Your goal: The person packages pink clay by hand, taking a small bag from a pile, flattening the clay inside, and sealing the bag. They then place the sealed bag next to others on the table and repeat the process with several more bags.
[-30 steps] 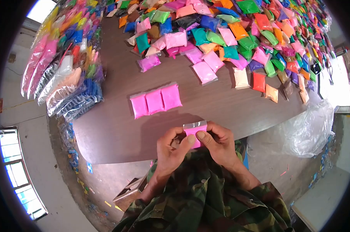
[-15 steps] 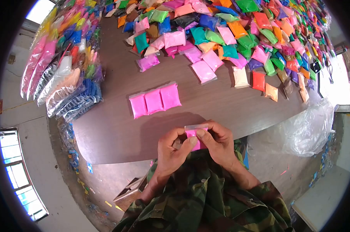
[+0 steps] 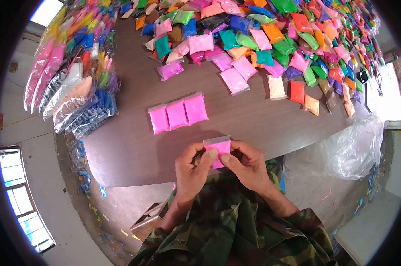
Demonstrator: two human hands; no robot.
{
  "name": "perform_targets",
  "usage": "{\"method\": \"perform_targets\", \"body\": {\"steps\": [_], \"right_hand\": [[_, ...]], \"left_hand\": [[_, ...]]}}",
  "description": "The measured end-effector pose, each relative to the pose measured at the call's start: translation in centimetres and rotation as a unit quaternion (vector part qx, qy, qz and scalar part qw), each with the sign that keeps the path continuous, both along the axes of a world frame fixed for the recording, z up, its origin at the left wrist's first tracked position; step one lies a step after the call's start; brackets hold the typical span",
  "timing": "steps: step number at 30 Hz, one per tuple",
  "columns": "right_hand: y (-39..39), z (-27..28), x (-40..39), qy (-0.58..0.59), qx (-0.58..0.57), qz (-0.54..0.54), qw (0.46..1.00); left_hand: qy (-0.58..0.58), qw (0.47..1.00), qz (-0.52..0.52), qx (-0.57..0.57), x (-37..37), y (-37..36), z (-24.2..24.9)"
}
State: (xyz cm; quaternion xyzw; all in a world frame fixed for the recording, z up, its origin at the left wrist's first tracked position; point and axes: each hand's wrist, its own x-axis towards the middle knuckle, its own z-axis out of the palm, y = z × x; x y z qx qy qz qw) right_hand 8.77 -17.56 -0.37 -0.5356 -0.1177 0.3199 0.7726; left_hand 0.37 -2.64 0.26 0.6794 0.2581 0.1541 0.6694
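Between my two hands is a small clear bag of bright pink filling (image 3: pixel 218 145), held upright just over the table's near edge. My left hand (image 3: pixel 194 167) pinches its left side, thumb lying on the front. The bag's right side is gripped by my right hand (image 3: pixel 246 164), with the thumb pressed against the lower front. My other fingers are partly hidden behind the bag. Beyond my hands, a row of three matching pink bags (image 3: pixel 177 115) lies side by side on the brown table (image 3: pixel 134 155).
A big heap of small bags in many colours (image 3: pixel 271 40) covers the far side. At the left stand long clear packs of coloured bags (image 3: pixel 72 75). Crumpled clear plastic (image 3: pixel 353 148) hangs at the right edge. A wooden box (image 3: pixel 149 219) is below the table.
Both hands have shifted slightly, bringing the pink bag a little left and away from my body. My thumbs have moved lower on it, so more of its front shows.
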Motion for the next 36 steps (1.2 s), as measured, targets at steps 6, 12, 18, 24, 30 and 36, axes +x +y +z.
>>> {"method": "perform_targets", "body": {"steps": [6, 12, 18, 24, 30, 36], "right_hand": [[-0.2, -1.1, -0.2, 0.001, -0.010, -0.015, 1.000], [0.2, -0.1, -0.3, 0.016, -0.014, -0.019, 1.000], [-0.4, -0.9, -0.1, 0.025, 0.021, -0.008, 0.999], [0.2, -1.2, -0.5, -0.003, 0.012, -0.039, 0.999], [0.8, -0.4, -0.5, 0.050, 0.013, -0.017, 0.999], [1.3, -0.2, -0.7, 0.074, 0.010, -0.050, 0.996]], "left_hand": [[0.032, 0.994, -0.087, -0.060, -0.9, 0.0, 0.0], [0.039, 0.997, -0.060, -0.025, -0.9, -0.1, 0.3], [0.026, 0.993, -0.107, -0.034, -1.3, 0.2, 0.9], [0.072, 0.991, -0.102, -0.048, -1.4, 0.4, 1.0], [0.062, 0.993, -0.097, -0.003, -2.2, 0.7, 1.2], [0.019, 0.997, -0.067, -0.030, -1.7, -0.5, 0.6]]}}
